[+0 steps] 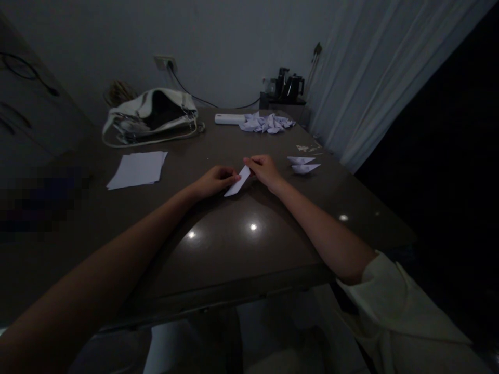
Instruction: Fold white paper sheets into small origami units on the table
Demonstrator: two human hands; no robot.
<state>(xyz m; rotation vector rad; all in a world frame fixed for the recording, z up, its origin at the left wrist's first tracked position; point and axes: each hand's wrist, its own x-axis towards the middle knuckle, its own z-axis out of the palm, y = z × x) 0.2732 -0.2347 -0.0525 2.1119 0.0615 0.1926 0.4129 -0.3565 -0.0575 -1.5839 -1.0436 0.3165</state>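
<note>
Between my two hands is a small piece of folded white paper [238, 184], held slantwise just above the table. My left hand [218, 180] pinches its left side with thumb and fingers. The thumb and fingers of my right hand [264, 169] close on its upper right end; the fingertips behind the paper are hidden. To the right of my right hand, two folded paper boats [305, 169] lie side by side on the table. A stack of white paper sheets [138, 170] rests to the left, beyond my left forearm.
On the dark glossy table [218, 239], a white handbag [152, 117] stands at the back left. A white box-like object [230, 119] and a heap of folded papers [267, 123] lie at the back. Small scraps [303, 148] are near the right edge, beside a sheer curtain [358, 78].
</note>
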